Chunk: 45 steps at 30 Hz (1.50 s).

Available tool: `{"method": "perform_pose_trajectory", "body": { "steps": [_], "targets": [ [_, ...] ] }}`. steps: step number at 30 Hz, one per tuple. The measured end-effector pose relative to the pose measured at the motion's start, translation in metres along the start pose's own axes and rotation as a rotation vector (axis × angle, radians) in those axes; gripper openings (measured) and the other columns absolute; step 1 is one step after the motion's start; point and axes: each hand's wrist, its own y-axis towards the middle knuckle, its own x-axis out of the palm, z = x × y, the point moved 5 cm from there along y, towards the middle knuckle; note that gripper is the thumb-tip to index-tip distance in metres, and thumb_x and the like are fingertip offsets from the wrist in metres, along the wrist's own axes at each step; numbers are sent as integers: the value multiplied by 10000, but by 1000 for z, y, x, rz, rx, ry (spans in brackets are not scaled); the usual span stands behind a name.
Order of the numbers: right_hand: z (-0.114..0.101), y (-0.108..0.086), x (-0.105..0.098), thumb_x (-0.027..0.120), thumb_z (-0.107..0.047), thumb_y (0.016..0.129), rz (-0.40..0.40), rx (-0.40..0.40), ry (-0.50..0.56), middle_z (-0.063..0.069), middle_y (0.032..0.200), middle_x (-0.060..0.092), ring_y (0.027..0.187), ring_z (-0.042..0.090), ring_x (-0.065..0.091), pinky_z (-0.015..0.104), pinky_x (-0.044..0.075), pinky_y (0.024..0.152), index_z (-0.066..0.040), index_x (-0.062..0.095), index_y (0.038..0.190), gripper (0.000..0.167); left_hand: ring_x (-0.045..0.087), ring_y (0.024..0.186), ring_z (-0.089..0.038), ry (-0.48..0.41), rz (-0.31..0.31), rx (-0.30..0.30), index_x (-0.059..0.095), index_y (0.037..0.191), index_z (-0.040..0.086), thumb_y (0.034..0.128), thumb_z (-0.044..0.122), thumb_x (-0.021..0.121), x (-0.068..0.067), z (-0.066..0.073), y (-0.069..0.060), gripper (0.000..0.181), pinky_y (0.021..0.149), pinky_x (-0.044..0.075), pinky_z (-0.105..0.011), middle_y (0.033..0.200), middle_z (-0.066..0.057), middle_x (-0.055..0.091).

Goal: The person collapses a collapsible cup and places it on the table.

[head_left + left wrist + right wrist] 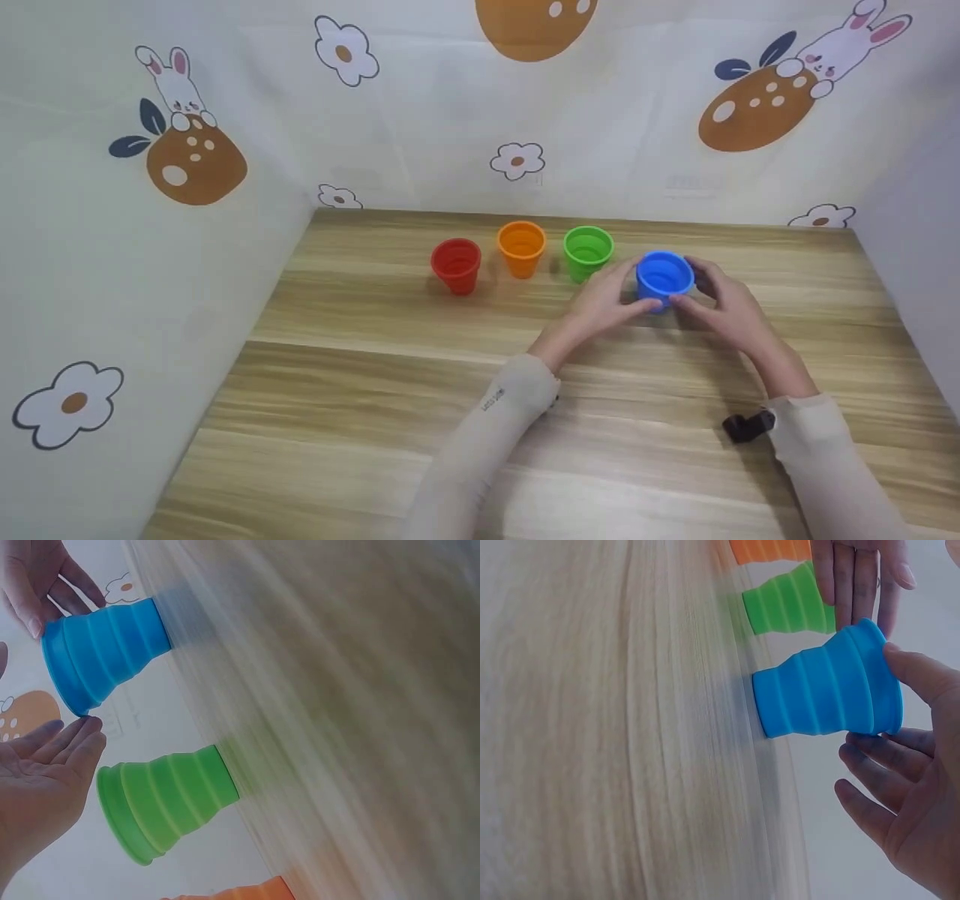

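A blue collapsible cup [664, 279] stands upright on the wooden table, mouth up, with a hand on either side. At its left, my left hand [604, 300] has its fingers mostly straight, with fingertips at the rim in the left wrist view. From the right, my right hand [731, 307] holds the rim between thumb and fingers, as the right wrist view shows. The green cup [169, 802] is close beside my left hand. Farther left stand an orange cup [521, 250] and a red cup [457, 266], both upright.
The wooden table [360, 420] meets a patterned cloth backdrop [435, 97] just behind the cups. More cloth [97, 262] borders the left side, and a pale wall [915, 247] borders the right. A black wrist device [748, 426] sticks out by the right sleeve.
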Motion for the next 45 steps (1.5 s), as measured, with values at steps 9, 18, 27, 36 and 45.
{"method": "perform_pose_trajectory", "body": {
  "steps": [9, 18, 27, 36, 45],
  "targets": [
    [-1, 0, 0, 694, -248, 940, -1, 12, 6, 333, 1442, 479, 1326, 505, 481, 564, 389, 1113, 40, 370, 1485, 696, 421, 1445, -164, -5, 6, 8, 372, 1535, 158, 913, 457, 686, -1, 2, -2, 758, 1214, 333, -328, 1562, -13, 447],
    [1, 1, -1, 698, -234, 937, -8, 27, 7, 325, 1466, 459, 1335, 495, 479, 547, 396, 1110, 33, 339, 1505, 724, 409, 1455, -176, -4, 3, -5, 358, 1542, 164, 917, 482, 669, -4, 3, -3, 767, 1217, 329, -338, 1577, -15, 426],
    [-5, 1, -3, 689, -255, 944, 13, -9, -15, 311, 1447, 490, 1328, 477, 497, 510, 403, 1095, 27, 365, 1494, 698, 419, 1448, -168, -29, 17, 6, 357, 1543, 184, 920, 454, 678, -8, 4, -4, 751, 1212, 337, -333, 1572, -15, 432],
    [-11, -1, -6, 689, -304, 941, 36, -9, 12, 270, 1459, 501, 1331, 442, 509, 297, 431, 1081, -5, 397, 1486, 687, 489, 1393, -156, -55, 48, 22, 404, 1514, 156, 922, 391, 695, -14, 7, -4, 701, 1181, 375, -295, 1509, -36, 513],
    [-18, -2, -7, 703, -221, 932, 60, -25, 46, 291, 1428, 521, 1293, 459, 535, 207, 460, 1044, 16, 407, 1475, 662, 532, 1356, -154, -113, 103, 58, 469, 1465, 129, 932, 305, 697, -20, 5, -6, 605, 1146, 416, -268, 1466, -44, 560]
  ]
}}
